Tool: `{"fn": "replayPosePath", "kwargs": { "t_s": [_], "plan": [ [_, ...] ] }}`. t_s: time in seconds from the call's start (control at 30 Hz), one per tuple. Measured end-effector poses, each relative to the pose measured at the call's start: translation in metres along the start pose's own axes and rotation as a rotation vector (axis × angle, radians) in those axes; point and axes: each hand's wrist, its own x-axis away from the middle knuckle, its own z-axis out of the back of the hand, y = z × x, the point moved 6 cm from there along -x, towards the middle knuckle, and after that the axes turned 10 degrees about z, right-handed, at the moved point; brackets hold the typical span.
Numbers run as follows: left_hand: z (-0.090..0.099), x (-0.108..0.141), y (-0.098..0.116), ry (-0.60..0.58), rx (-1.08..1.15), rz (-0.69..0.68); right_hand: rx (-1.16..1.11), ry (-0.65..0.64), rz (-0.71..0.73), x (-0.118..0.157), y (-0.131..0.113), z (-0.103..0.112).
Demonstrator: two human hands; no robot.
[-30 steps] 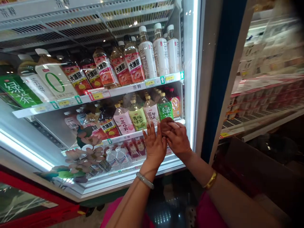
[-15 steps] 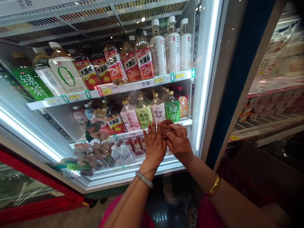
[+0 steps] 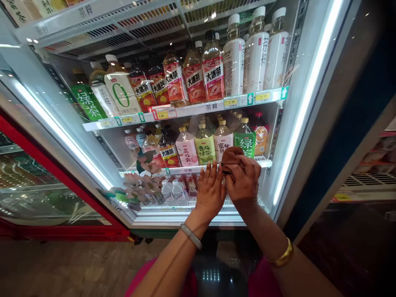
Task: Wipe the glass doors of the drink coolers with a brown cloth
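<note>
My left hand (image 3: 210, 190) is open, its fingers stretched upward, and seems to lie against the glass door of a lit drinks fridge. Bunched in my right hand (image 3: 243, 181) is a brown cloth (image 3: 232, 159), pressed to the glass just right of my left fingertips. Past the glass, the cloth covers part of a green tea bottle (image 3: 245, 134) and of a pale pink-labelled bottle (image 3: 223, 136). Flower decals (image 3: 145, 185) show on the glass left of my hands.
Bottles of tea stand on the upper shelf (image 3: 192, 109) and the ones below it. A red-framed cooler (image 3: 102, 229) adjoins on the left. On the right, past a dark frame, is another shelf (image 3: 368, 181) with goods. Tiled floor (image 3: 77, 268) lies below.
The view has shifted, so the fridge sits farther right and more of the red cooler shows. My right hand has turned, and the bunched cloth is more visible above its fingers.
</note>
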Motion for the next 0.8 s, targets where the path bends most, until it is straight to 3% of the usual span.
{"fn": "replayPosePath", "kwargs": {
  "t_s": [0.1,0.2,0.33,0.43,0.53,0.63,0.8],
  "plan": [
    [0.001,0.004,-0.001,0.047,0.028,0.002,-0.041,-0.007,-0.015,0.003,-0.012,-0.009],
    [0.003,0.008,-0.014,0.058,0.018,0.117,-0.082,-0.041,-0.021,0.009,-0.023,-0.017],
    [0.010,0.013,-0.031,0.031,-0.015,0.158,-0.119,-0.138,0.071,0.016,-0.034,-0.019],
    [0.011,0.015,-0.037,0.007,-0.013,0.124,-0.069,-0.129,0.120,0.015,-0.025,-0.011],
    [0.007,0.018,-0.043,0.035,-0.004,0.143,0.006,-0.072,0.059,0.010,-0.009,-0.002],
    [0.002,0.022,-0.048,0.036,0.016,0.141,0.034,-0.038,0.043,0.008,-0.011,-0.003],
    [-0.003,0.024,-0.048,0.030,0.054,0.139,-0.053,-0.205,0.107,0.020,-0.038,-0.025]
  ]
}}
